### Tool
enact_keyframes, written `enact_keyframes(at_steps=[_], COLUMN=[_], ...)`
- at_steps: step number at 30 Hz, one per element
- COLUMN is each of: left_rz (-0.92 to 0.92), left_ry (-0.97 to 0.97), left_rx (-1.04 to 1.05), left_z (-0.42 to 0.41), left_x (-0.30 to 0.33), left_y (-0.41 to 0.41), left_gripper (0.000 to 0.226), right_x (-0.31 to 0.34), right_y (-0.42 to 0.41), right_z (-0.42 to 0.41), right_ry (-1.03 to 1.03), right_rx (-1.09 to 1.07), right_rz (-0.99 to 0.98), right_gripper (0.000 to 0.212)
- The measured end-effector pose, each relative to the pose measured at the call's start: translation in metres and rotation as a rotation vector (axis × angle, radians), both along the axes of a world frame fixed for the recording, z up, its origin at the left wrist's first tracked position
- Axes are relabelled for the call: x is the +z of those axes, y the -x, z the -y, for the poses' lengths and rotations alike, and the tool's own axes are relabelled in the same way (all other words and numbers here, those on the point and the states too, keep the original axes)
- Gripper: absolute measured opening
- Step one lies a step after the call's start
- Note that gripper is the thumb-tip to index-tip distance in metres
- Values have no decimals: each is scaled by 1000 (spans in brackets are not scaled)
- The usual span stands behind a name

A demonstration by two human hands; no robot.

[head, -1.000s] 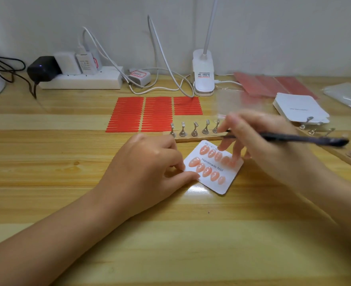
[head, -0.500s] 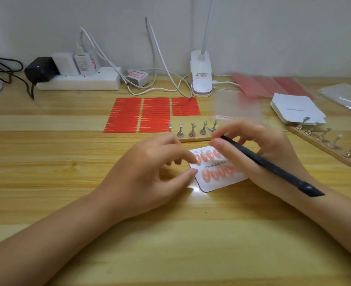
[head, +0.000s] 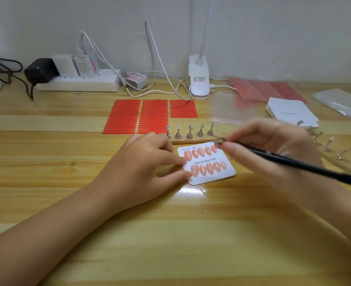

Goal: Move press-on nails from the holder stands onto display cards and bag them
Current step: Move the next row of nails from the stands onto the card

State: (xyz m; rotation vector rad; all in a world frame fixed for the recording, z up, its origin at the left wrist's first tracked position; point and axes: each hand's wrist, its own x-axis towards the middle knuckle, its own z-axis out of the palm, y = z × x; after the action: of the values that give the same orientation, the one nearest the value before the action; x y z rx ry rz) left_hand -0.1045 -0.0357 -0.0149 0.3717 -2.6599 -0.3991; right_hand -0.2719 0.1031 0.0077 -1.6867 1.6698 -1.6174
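The left hand [head: 141, 168] reaches in from the near left, forearm low over the wooden counter [head: 170, 234], palm down and knuckles raised; its fingers are gently curled, and a fingertip and the thumb tip touch the left edge of the white display card [head: 211, 177], one by each row of nails. The card lies flat at the middle of the counter, turned slightly, printed "Handmade Nail" between two rows of five peach press-on nails [head: 208, 167]. The right hand [head: 271, 149] comes in from the right and hovers over the card's far right corner, blurred; its thumb and fingers are drawn together, pinching the thin metal end of a black tool [head: 306, 165] whose handle slants out to the near right over the wrist. The tool's tip sits just above the card's top row, right beside the last nail; whether it touches cannot be told. Just beyond the card stands a wooden holder strip [head: 189, 139] with five bare metal stands. A second strip of stands [head: 331, 153] lies right of the hand, partly hidden. Farther back lie red adhesive strips [head: 137, 116], a stack of white cards [head: 292, 112], clear bags [head: 342, 102], a clip lamp [head: 198, 79] and a power strip [head: 77, 83].
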Motion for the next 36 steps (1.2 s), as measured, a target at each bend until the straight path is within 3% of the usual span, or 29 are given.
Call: enact_keyframes(at_steps=[4, 11, 22, 36], left_rz=[-6, -45, -61, -72], left_ry=[-43, -89, -116, -138], left_rx=[6, -9, 9, 1], left_z=[1, 3, 4, 4], left_x=[0, -2, -2, -3], left_y=[1, 1, 2, 3], left_gripper=[42, 41, 35, 40], right_x=[-17, -24, -24, -25], right_y=[-1, -4, -6, -3], right_z=[-3, 2, 4, 5], right_ry=[17, 55, -69, -135], right_rx=[-102, -48, -36, -6], right_rz=[-140, -377, -418, -291], right_gripper=[10, 9, 19, 10])
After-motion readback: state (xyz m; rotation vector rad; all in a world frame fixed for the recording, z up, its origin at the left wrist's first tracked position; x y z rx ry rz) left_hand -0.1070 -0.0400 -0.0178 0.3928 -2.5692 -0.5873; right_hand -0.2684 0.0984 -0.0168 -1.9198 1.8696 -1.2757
